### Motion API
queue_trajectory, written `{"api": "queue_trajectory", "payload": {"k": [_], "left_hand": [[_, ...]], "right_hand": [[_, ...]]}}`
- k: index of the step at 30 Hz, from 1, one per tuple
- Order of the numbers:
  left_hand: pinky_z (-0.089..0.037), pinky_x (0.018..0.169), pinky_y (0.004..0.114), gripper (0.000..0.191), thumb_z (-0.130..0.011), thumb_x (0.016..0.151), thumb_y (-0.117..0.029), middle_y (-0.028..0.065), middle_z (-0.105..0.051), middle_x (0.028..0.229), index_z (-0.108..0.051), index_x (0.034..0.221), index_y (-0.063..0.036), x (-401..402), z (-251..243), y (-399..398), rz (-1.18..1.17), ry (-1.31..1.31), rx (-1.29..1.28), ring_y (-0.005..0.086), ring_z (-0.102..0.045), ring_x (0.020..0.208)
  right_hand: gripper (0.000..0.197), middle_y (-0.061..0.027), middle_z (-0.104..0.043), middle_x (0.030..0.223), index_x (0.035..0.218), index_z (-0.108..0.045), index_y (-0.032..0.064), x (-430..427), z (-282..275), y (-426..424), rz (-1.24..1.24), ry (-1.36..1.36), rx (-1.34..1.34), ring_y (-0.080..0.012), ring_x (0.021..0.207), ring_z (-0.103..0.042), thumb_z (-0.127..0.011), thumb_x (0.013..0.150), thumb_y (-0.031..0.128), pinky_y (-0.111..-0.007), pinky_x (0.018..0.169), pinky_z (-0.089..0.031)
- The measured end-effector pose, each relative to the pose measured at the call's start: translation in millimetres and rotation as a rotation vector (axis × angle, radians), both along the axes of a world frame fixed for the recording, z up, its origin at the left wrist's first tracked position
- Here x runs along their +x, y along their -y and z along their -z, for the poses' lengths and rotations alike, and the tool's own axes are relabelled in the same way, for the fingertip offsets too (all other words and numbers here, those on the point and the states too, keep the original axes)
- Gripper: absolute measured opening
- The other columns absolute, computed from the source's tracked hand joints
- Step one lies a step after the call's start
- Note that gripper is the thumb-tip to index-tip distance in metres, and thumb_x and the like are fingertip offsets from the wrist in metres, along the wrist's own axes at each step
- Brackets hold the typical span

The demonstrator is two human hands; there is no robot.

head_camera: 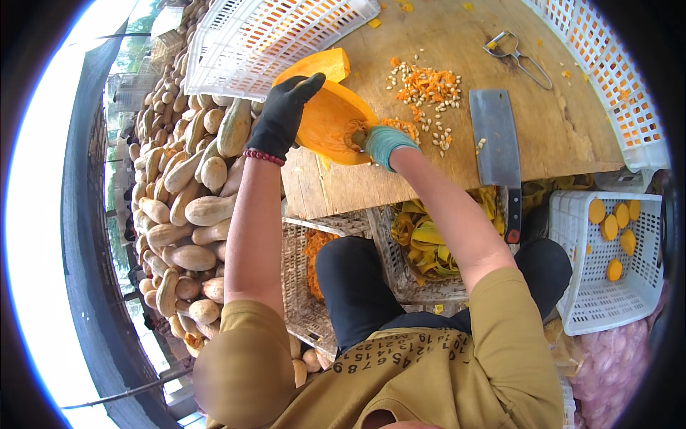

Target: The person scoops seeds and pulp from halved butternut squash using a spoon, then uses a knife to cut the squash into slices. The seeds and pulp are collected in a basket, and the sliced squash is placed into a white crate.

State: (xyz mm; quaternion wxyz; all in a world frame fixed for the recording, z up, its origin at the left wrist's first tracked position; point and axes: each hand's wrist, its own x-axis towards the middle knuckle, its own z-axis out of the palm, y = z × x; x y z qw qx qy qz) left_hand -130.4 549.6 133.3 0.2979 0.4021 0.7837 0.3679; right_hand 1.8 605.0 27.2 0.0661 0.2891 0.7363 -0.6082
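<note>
My left hand [284, 112], in a black glove, grips a peeled orange squash half [332, 120] by its upper left rim, tilted above the near left part of a wooden tabletop [343, 187]. My right hand [387, 143], in a teal glove, has its fingers at the stringy seed hollow at the half's lower end. Whether those fingers hold a tool is hidden. Just behind the half shows another orange cut squash piece [329, 63]. Scraped orange pulp with pale seeds [429, 88] lies on the board beyond my right hand.
On the right of the board lie a cleaver [494, 139], its handle past the edge, and a metal peeler [517, 56]. White crates [278, 43] flank the board. Below are peel strips [429, 241], pulp [313, 263] and a crate with squash pieces [579, 289]. Whole squashes [193, 209] are heaped left.
</note>
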Motion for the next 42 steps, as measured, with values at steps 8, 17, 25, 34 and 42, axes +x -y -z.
{"api": "queue_trajectory", "payload": {"k": [8,17,25,34,42], "left_hand": [[-0.043,0.074,0.026,0.044,-0.063,0.082,-0.036,0.0080,-0.063,0.089,-0.062,0.098,0.0050,1.8,5.9,-3.4,-0.018,-0.024,0.014,0.0131,-0.054,0.082],[-0.043,0.078,0.028,0.050,-0.063,0.079,-0.041,0.0111,-0.063,0.094,-0.061,0.100,0.0039,-4.7,7.7,-3.1,0.054,-0.194,-0.041,0.0184,-0.057,0.086],[-0.042,0.069,0.026,0.038,-0.063,0.081,-0.036,0.0024,-0.060,0.082,-0.062,0.092,0.0006,-3.6,9.8,1.8,0.081,-0.172,0.026,0.0113,-0.052,0.076],[-0.044,0.078,0.031,0.051,-0.060,0.080,-0.044,0.0154,-0.064,0.093,-0.061,0.099,0.0030,-6.5,12.3,2.3,0.141,-0.346,0.034,0.0253,-0.058,0.088],[-0.044,0.073,0.027,0.034,-0.064,0.080,-0.028,0.0056,-0.062,0.088,-0.063,0.096,0.0025,-0.7,6.5,2.1,0.079,-0.110,0.057,0.0131,-0.056,0.079]], "right_hand": [[0.049,-0.0154,-0.064,0.104,0.109,-0.061,0.0061,-16.3,18.0,-11.4,0.080,-0.134,0.178,-0.0278,0.093,-0.062,-0.043,0.087,0.045,-0.038,0.083,-0.045],[0.046,-0.0139,-0.065,0.092,0.103,-0.063,0.0052,-12.6,15.5,-16.4,-0.016,0.196,0.216,-0.0251,0.083,-0.062,-0.043,0.087,0.043,-0.038,0.077,-0.046],[0.051,-0.0159,-0.063,0.103,0.108,-0.061,0.0041,-5.1,11.5,-10.1,0.143,0.263,-0.056,-0.0287,0.092,-0.061,-0.048,0.085,0.047,-0.039,0.081,-0.045],[0.052,-0.0184,-0.060,0.111,0.114,-0.058,0.0037,-17.2,15.1,-4.2,-0.041,0.032,0.147,-0.0309,0.101,-0.058,-0.044,0.088,0.047,-0.039,0.087,-0.042],[0.054,-0.0149,-0.059,0.115,0.116,-0.058,0.0073,7.0,-18.4,-22.8,-0.290,0.332,0.253,-0.0294,0.105,-0.057,-0.040,0.087,0.049,-0.039,0.089,-0.042]]}}
